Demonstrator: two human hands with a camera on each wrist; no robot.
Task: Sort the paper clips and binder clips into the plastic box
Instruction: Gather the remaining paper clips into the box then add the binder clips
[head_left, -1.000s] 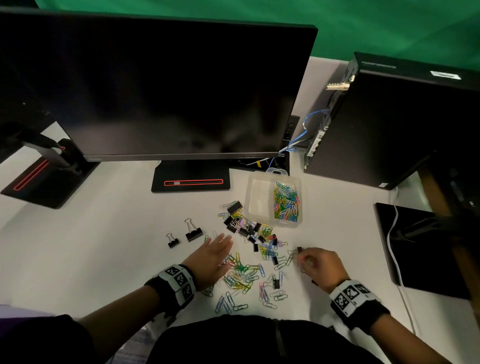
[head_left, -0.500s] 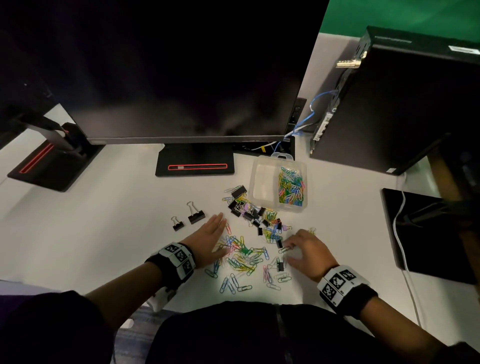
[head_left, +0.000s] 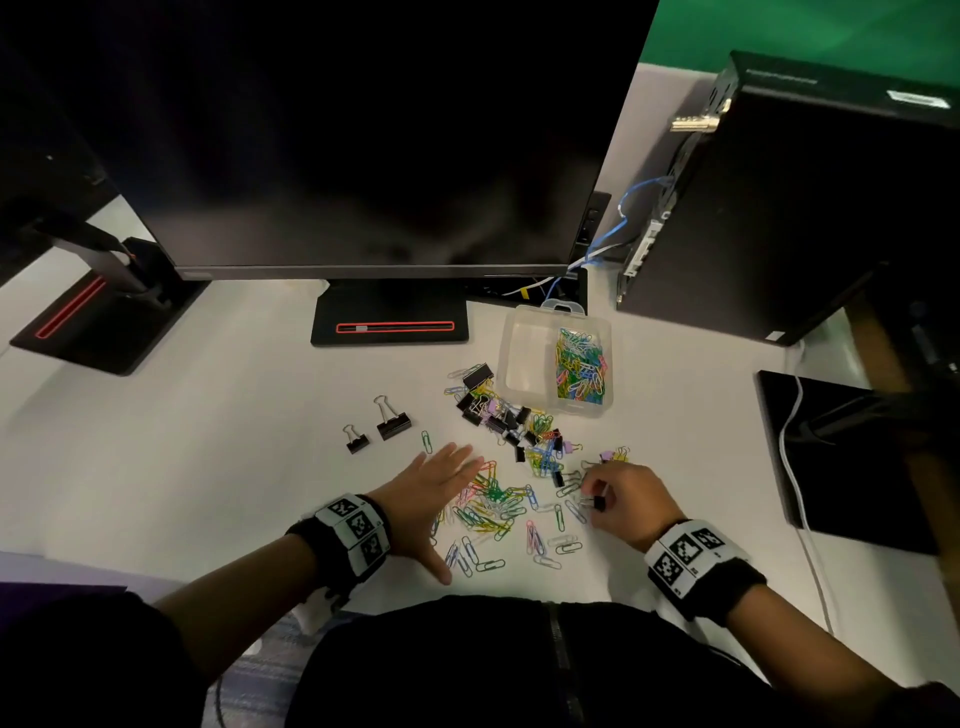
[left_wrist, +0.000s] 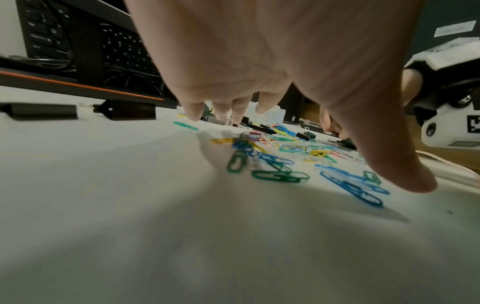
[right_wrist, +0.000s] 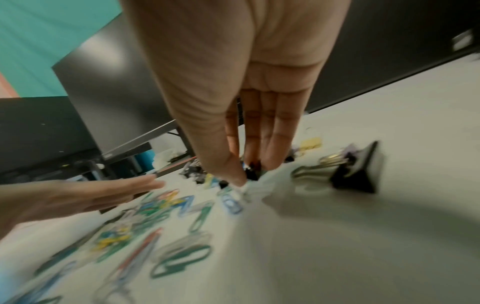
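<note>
Two compartments divide the clear plastic box (head_left: 519, 358): the right one holds a heap of coloured paper clips (head_left: 579, 371), the left one shows only its bare floor. The box sits on the white desk (head_left: 208, 441) just in front of the monitor stand (head_left: 389, 325). Loose paper clips (head_left: 493, 504) and black binder clips (head_left: 493, 410) trail from the box's near-left corner toward the person. Two more binder clips (head_left: 384, 423) stand apart to the left. The right hand (head_left: 626, 501) has its fingers curled, thumb and fingertips pinching a small black binder clip (head_left: 597, 503) at the pile's right edge. The left hand (head_left: 428, 491) lies flat with straight, spread fingers over the clips, holding nothing. A computer tower (head_left: 779, 208) stands to the right.
</note>
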